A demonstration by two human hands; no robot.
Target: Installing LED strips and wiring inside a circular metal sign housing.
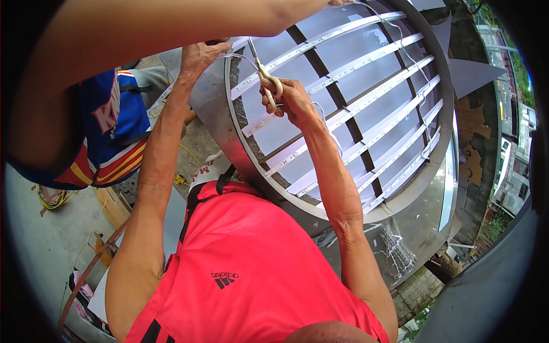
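My right hand (293,102) grips a pair of scissors (266,77) by cream-coloured handles, the blades pointing up and away over the frame's left side. Near the rim, my left hand (197,59) is closed on a thin white wire (243,57), which runs toward the blades. Whether the blades touch the wire I cannot tell. Below both hands lies a large round metal frame (247,154) with several white LED strips (377,108) across it, over dark crossbars. Another thin wire (320,108) trails beside my right wrist.
A co-worker's arm (171,23) reaches across the top, the hand (340,2) at the frame's far edge. That person wears a blue jersey (100,108). A bundle of thin wires (396,251) lies on the metal sheet at right. Coiled cable (54,197) rests on the floor at left.
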